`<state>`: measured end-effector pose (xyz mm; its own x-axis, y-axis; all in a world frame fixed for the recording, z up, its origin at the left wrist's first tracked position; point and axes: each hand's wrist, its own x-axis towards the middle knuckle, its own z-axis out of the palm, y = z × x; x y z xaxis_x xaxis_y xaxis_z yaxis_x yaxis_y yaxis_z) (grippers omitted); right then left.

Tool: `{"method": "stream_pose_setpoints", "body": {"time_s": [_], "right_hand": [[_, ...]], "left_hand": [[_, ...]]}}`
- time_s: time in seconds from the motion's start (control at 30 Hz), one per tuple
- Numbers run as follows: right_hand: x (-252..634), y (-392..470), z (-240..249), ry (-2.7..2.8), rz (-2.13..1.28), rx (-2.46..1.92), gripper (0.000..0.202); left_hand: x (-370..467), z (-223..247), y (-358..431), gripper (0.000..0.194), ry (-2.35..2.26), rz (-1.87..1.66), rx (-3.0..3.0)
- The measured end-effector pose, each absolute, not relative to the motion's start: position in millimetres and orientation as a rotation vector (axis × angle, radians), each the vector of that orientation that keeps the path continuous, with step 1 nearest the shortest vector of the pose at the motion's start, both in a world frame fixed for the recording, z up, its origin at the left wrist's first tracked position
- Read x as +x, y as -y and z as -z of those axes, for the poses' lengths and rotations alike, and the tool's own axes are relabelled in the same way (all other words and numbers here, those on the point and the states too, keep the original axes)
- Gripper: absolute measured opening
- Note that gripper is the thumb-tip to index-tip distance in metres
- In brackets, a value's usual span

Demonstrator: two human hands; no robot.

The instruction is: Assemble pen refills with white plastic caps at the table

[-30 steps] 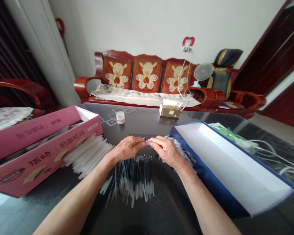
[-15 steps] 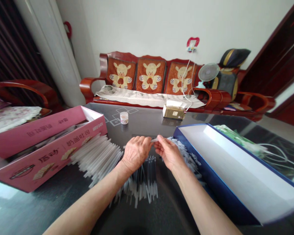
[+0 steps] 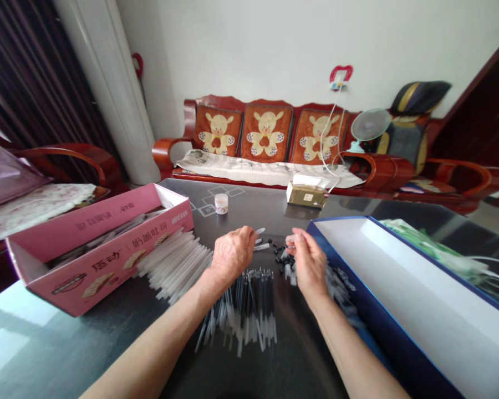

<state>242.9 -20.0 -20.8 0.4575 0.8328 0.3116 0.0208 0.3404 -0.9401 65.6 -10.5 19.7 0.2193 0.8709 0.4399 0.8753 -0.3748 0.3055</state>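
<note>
My left hand (image 3: 233, 252) is closed around a translucent white pen barrel (image 3: 260, 230), whose end sticks out past the fingertips. My right hand (image 3: 310, 263) pinches a small translucent piece (image 3: 291, 238), likely a pen cap, and is apart from the left. Below the left hand lies a row of dark pen refills (image 3: 255, 293) with pale lower ends. To its left is a heap of translucent pen barrels (image 3: 177, 266). Beside and partly under the right hand are loose translucent caps (image 3: 336, 282) and small black pieces (image 3: 279, 252). A few pale tubes (image 3: 261, 247) lie between the hands.
A pink box (image 3: 120, 260) holding more pale tubes stands at the left. At the right is a deep blue box (image 3: 399, 277) with a white inside. A small white jar (image 3: 221, 203) and a tissue box (image 3: 306, 195) stand farther back on the dark table (image 3: 174, 354).
My hands, together around a pale tube before, have come apart; the right hand has moved right over the caps. The view has shifted slightly left.
</note>
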Motion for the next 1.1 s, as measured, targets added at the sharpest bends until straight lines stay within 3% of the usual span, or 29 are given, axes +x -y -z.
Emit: {"method": "stream_pose_setpoints", "body": {"time_s": [0.27,0.6,1.1], "right_hand": [[211,36,44,1.733,-0.207,-1.087,0.026],[212,31,47,1.732,-0.192,-1.096,0.023],[212,28,53,1.745,-0.206,-1.104,0.021]], "left_hand": [[37,-31,1,0.028,1.817,0.615,-2.375],[-62,-29,19,0.034,1.716,0.388,-2.233],[-84,-30,14,0.031,1.913,0.157,-1.939]]}}
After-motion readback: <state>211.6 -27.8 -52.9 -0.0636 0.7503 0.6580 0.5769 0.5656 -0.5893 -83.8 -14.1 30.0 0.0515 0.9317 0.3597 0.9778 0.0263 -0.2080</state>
